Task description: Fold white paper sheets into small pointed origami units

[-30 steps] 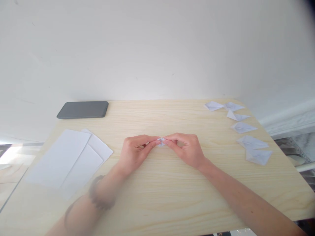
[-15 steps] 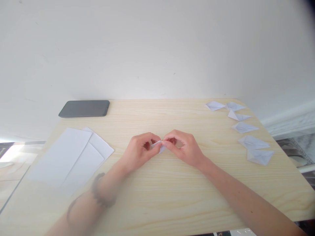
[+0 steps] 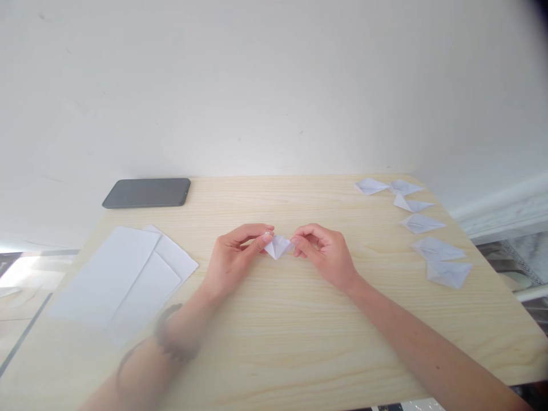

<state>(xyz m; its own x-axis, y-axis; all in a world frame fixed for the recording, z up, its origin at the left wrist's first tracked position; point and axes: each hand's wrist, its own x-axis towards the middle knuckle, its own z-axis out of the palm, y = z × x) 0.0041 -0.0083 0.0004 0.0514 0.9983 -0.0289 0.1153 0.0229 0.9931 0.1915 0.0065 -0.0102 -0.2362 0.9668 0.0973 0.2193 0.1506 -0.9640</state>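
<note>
1. A dark phone (image 3: 146, 193) lies flat at the far left of the wooden table (image 3: 321, 342), close to the pale wall (image 3: 257, 85) that closes off the far edge.
2. Nearer on the left, white paper sheets (image 3: 111, 274) overlap in a loose fan; the left forearm (image 3: 148, 371) passes just beside them.
3. Down the right side lie six folded pieces (image 3: 449, 273) of white paper, well apart from the hands.
4. The small folded paper (image 3: 277, 246) is between the hands, over the table's middle. The left hand (image 3: 233, 257) pinches its left corner between thumb and finger; the right hand (image 3: 327, 254) has thumb and forefinger clamped on its right tip.
5. Fingertips cover both ends of it; whether it touches the wood cannot be told.
6. Haze blurs the sheets' near corners and the dark bracelet (image 3: 171, 337) on the left wrist. Both arms are cut off below.
7. A dark strip (image 3: 389, 407) at the bottom edge bears a pale mark, too cropped to read.
</note>
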